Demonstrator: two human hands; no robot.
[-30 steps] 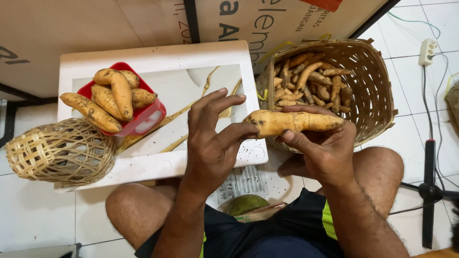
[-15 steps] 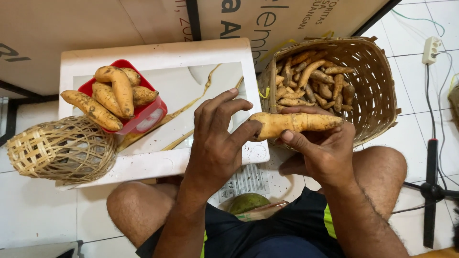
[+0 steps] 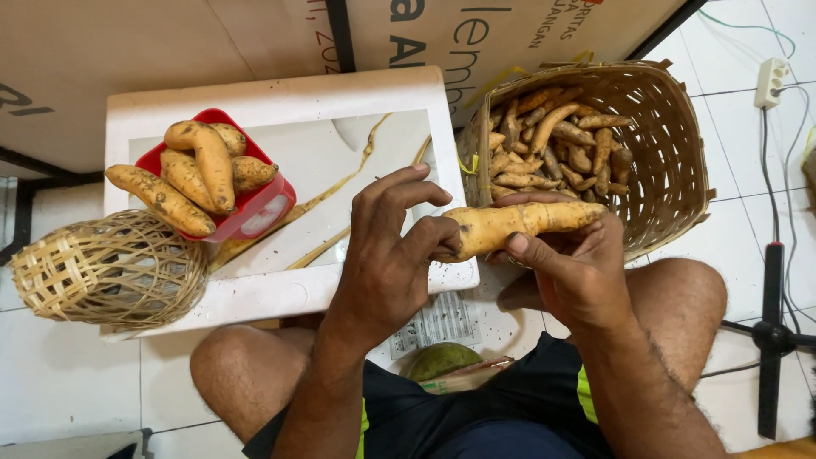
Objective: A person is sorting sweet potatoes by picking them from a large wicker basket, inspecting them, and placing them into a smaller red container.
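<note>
Tubers in tub – basket right

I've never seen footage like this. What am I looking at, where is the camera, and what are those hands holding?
There is no machine here: a seated person works with bare hands, and the camera sits on their head, looking down past their knees. Both hands hold one long sweet potato crosswise. The right hand cradles it from below, while the left hand grips its near end with the fingers. To the right stands a woven basket full of more sweet potatoes. On the white tabletop sits a red tray piled with four sweet potatoes, and a small round wicker cage lies at the table's left corner. The floor is white tile.
</note>
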